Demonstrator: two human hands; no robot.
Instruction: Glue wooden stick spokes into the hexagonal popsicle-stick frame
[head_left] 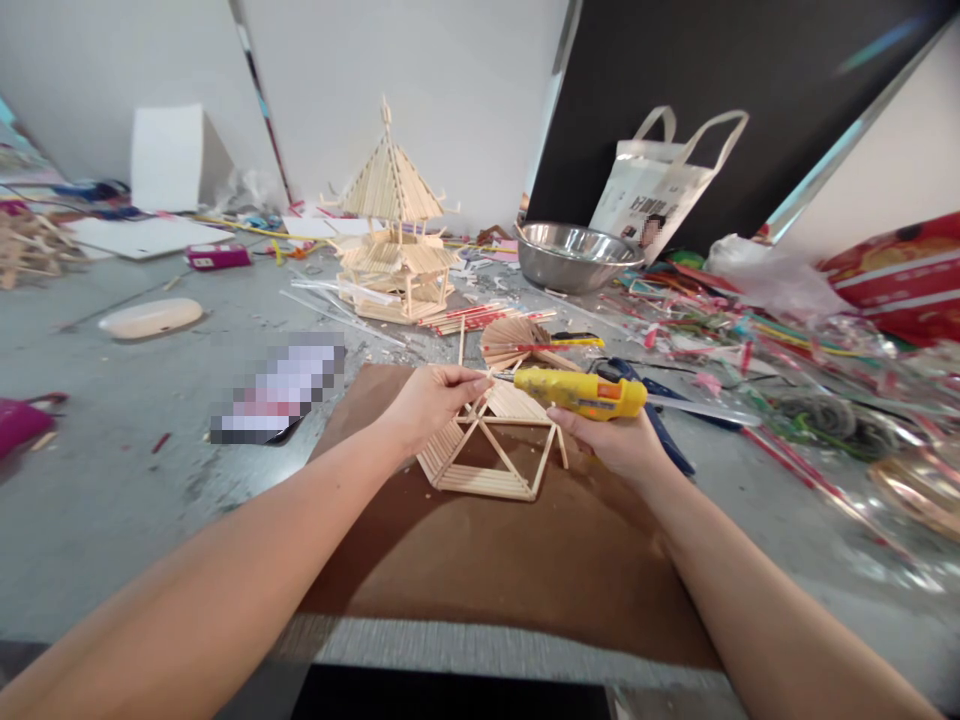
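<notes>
My right hand (611, 440) is wrapped round a yellow hot glue gun (581, 393), with a clear glue stick (705, 408) jutting from its back end. The gun's nozzle points left and reaches the fingertips of my left hand (442, 400). Those fingers are pinched together above a roof-like frame of thin wooden sticks (487, 484); what lies between them is too small to make out. Some of the frame's sections are filled with sticks laid side by side, while others are bare spokes. A brown mat (517, 570) lies under the frame.
Behind stands a stick pagoda model (394, 185), with a metal bowl (577, 255) to its right. A round fan-like stick piece (510, 342), a yellow cutter (581, 342) and blue-handled pliers (675, 440) lie near the mat. A phone (277, 392) rests at left; plastic scraps clutter the right.
</notes>
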